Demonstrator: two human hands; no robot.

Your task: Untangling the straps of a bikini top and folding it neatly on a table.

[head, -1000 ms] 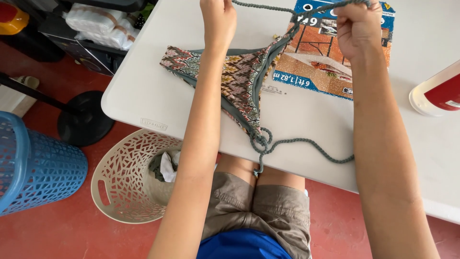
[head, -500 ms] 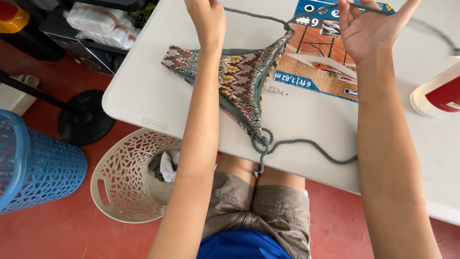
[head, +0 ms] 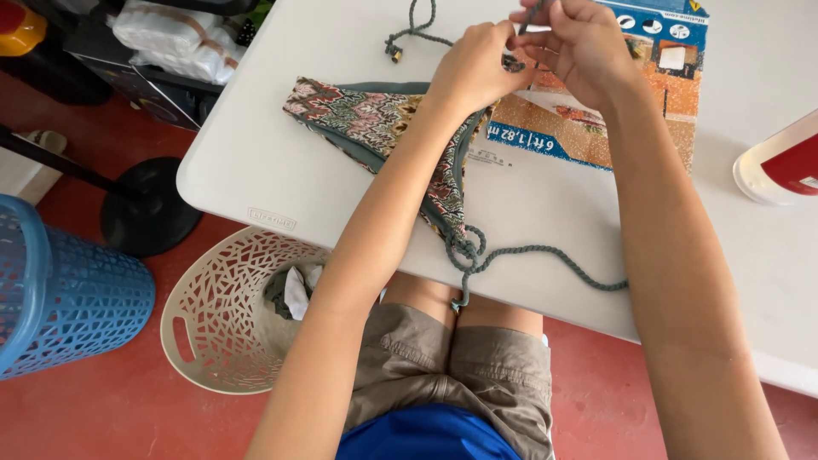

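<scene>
A patterned zigzag bikini piece (head: 375, 119) lies on the white table (head: 545, 213), its grey-green braided cords trailing off both ends. My left hand (head: 473, 72) and my right hand (head: 579, 47) meet at the far end of the garment, both pinching the grey-green cord (head: 515, 60) there. A second stretch of the same cord, the near cord (head: 528, 255), is knotted at the table's near edge and runs right under my right forearm. A loose cord end with a small bead (head: 394, 49) lies further back.
A printed cardboard package (head: 648, 94) lies under my right hand. A white-and-red container (head: 780, 166) stands at the right. On the red floor are a beige openwork basket (head: 230, 315) holding cloth, a blue basket (head: 60, 298), and a black round base (head: 149, 209).
My hands were apart, holding the cord stretched wide. They have come together at the far end of the garment, and the view has shifted closer.
</scene>
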